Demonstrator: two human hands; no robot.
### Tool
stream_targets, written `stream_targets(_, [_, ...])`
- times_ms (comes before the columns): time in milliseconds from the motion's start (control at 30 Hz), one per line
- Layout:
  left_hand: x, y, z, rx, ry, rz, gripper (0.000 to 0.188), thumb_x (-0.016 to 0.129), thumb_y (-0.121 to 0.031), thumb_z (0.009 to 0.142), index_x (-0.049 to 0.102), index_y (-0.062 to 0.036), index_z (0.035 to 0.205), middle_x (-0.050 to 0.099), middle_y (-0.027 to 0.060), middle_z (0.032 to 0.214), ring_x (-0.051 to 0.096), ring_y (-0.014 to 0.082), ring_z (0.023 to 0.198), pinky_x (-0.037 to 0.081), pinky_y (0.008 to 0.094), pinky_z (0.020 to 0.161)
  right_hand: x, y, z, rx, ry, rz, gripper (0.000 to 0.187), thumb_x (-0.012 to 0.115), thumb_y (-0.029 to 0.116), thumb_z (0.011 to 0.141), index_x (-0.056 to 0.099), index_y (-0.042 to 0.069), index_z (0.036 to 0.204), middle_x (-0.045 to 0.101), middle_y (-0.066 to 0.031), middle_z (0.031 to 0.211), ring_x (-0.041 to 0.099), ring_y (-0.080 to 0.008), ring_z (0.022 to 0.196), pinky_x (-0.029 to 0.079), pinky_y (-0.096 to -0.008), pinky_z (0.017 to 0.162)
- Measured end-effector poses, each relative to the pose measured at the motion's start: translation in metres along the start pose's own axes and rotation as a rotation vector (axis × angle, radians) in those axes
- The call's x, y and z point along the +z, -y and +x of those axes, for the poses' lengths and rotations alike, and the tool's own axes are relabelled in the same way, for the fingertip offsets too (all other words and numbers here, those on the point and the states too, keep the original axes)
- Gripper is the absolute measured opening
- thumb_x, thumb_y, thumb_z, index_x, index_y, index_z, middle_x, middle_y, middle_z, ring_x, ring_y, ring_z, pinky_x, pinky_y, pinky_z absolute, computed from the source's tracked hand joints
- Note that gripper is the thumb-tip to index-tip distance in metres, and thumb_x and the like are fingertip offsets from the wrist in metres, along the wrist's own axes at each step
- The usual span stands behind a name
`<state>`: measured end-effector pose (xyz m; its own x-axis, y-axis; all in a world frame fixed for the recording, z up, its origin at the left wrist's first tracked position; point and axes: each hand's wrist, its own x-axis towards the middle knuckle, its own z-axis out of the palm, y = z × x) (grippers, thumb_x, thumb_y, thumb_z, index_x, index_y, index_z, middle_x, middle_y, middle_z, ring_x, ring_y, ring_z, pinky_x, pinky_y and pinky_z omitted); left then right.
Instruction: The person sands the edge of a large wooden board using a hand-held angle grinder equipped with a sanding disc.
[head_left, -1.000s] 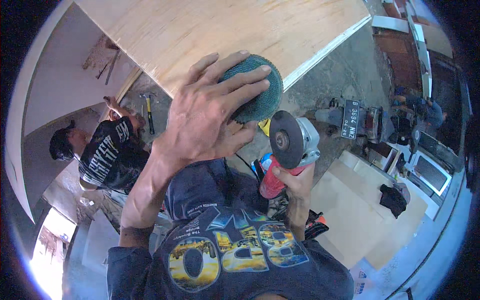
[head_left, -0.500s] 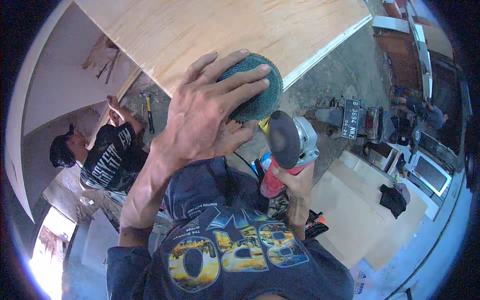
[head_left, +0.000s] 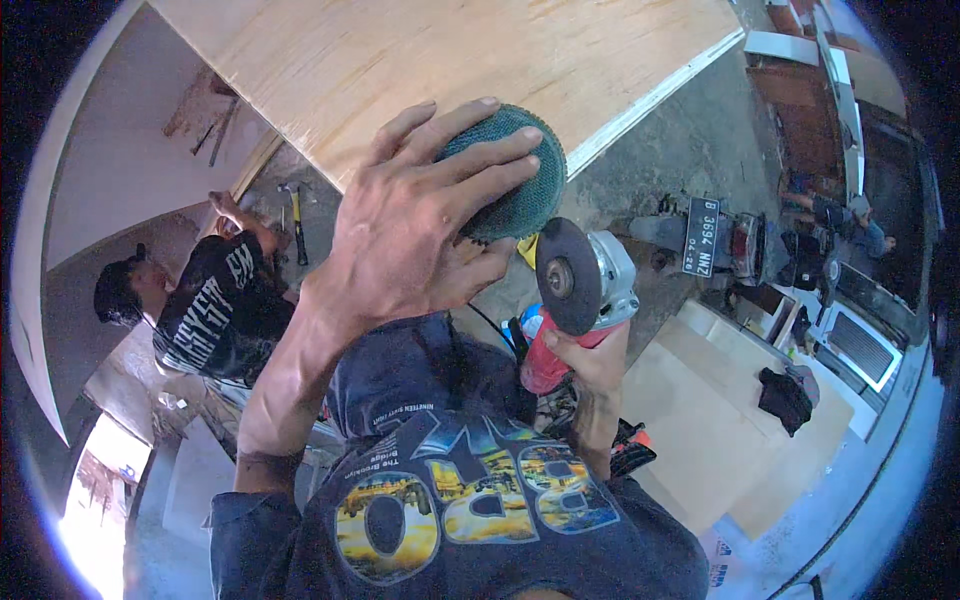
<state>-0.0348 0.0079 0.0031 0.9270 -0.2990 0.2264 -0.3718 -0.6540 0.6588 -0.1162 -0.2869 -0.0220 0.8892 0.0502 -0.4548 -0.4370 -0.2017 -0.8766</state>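
My left hand [head_left: 410, 225] grips a round, dark green disc [head_left: 520, 190] with a woven mesh face, a grinding or sanding disc by its look. The fingers lie across its face, and the thumb is low at its edge. Below and to the right, my right hand [head_left: 590, 360] is wrapped round the red body of an angle grinder [head_left: 612, 285] with a silver head. A thin dark disc [head_left: 572, 275] is mounted on the grinder, facing left, its centre nut visible. The two discs are close to each other. Part of the grinder's body is hidden by my fingers.
Ahead lies a large plywood panel [head_left: 420, 50] with a pale edge. A person [head_left: 220, 300] in a black shirt crouches at left near a hammer [head_left: 296, 225]. Right are a motorcycle [head_left: 740, 240], wooden sheets [head_left: 720, 430], a dark cap [head_left: 785, 400] and another person [head_left: 865, 235].
The grinder's disc was a smooth blur; now its centre nut and surface show clearly. The crouching person has shifted slightly left, and the person at far right has moved. My hands keep their places.
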Motion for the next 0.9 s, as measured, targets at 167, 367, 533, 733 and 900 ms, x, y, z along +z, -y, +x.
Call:
stream_targets(167, [-0.001, -0.001, -0.001, -0.002, -0.002, 0.004, 0.064, 0.078, -0.026, 0.072, 0.069, -0.0180, 0.135, 0.063, 0.0000, 0.150, 0.048, 0.0314, 0.147, 0.033, 0.0541, 0.123, -0.001, 0.000, -0.002, 0.009, 0.018, -0.006, 0.078, 0.094, 0.015, 0.062, 0.060, -0.002, 0.130, 0.071, -0.0104, 0.119, 0.067, -0.0189, 0.105, 0.053, -0.0364, 0.095])
stream_targets(367, [-0.003, -0.003, -0.002, -0.011, -0.017, -0.009, 0.067, 0.081, -0.030, 0.071, 0.070, -0.0176, 0.135, 0.064, -0.0010, 0.148, 0.049, 0.0336, 0.145, 0.035, 0.0538, 0.121, 0.005, 0.010, -0.007, -0.050, -0.041, 0.029, 0.076, 0.095, 0.015, 0.064, 0.060, -0.003, 0.129, 0.071, -0.0105, 0.121, 0.067, -0.0191, 0.106, 0.053, -0.0369, 0.096])
stream_targets(533, [0.000, 0.002, -0.004, 0.001, -0.032, 0.005, 0.067, 0.082, -0.034, 0.072, 0.069, -0.0176, 0.136, 0.064, -0.0008, 0.148, 0.051, 0.0346, 0.141, 0.039, 0.0528, 0.119, -0.005, 0.002, -0.008, 0.048, -0.017, 0.037, 0.079, 0.095, 0.013, 0.064, 0.059, -0.003, 0.132, 0.069, -0.0106, 0.124, 0.066, -0.0200, 0.110, 0.052, -0.0370, 0.099])
stream_targets(733, [-0.002, 0.000, -0.003, 0.010, -0.021, -0.004, 0.063, 0.080, -0.035, 0.075, 0.071, -0.0176, 0.134, 0.064, -0.0004, 0.147, 0.052, 0.0346, 0.141, 0.039, 0.0524, 0.118, -0.001, 0.000, -0.008, 0.029, -0.016, 0.045, 0.075, 0.091, 0.009, 0.064, 0.060, -0.002, 0.132, 0.070, -0.0100, 0.122, 0.067, -0.0191, 0.110, 0.052, -0.0370, 0.099])
stream_targets(900, [-0.002, 0.001, -0.007, 0.017, -0.030, -0.001, 0.063, 0.080, -0.036, 0.074, 0.070, -0.0179, 0.134, 0.064, -0.0006, 0.148, 0.050, 0.0346, 0.144, 0.036, 0.0530, 0.120, 0.002, 0.006, -0.007, 0.027, 0.015, 0.034, 0.074, 0.092, 0.010, 0.062, 0.061, -0.002, 0.129, 0.071, -0.0095, 0.119, 0.068, -0.0192, 0.106, 0.052, -0.0374, 0.099])
